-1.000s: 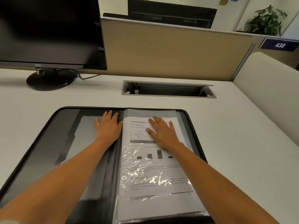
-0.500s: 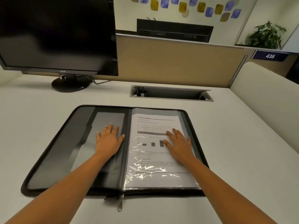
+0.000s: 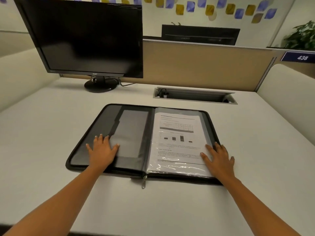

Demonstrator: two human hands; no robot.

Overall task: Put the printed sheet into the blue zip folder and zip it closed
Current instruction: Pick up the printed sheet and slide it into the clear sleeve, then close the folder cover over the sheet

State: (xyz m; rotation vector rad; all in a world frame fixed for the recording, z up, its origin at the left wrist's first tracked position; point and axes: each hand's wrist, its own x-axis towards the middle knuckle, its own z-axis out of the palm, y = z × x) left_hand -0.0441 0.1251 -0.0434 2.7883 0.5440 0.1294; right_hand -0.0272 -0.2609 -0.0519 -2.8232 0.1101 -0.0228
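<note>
**While both hands lie flat on the open folder, the sheet is in and the zip is undone**

With fingers straight and spread, gripping nothing, the left hand [image 3: 104, 151] presses palm-down on the folder's left inner panel, near its lower outer corner; its thumb reaches onto the edge of the grey pocket [image 3: 131, 133]. The right hand [image 3: 219, 158] lies just as flat and splayed on the lower right corner of the right half, with its outer fingers over the rim there. Both forearms run straight out from the near edge of the bench [image 3: 153, 210].

Under the right hand, the printed sheet [image 3: 177, 133] sits inside a clear plastic sleeve [image 3: 177, 168] on the right half, with table and bar chart facing up. The first part of the job looks done.

What remains, I judge, is folding one half over the other and running the zip round. The zip folder [image 3: 109, 120] lies fully open and flat on the bench, showing dark grey and black inside. Its zip pull [image 3: 144, 182] hangs loose at the near end of the spine, touched by neither hand.

Beyond the folder are a cable tray opening [image 3: 194, 96], a dark monitor [image 3: 88, 36] and a tan partition [image 3: 204, 65].
</note>
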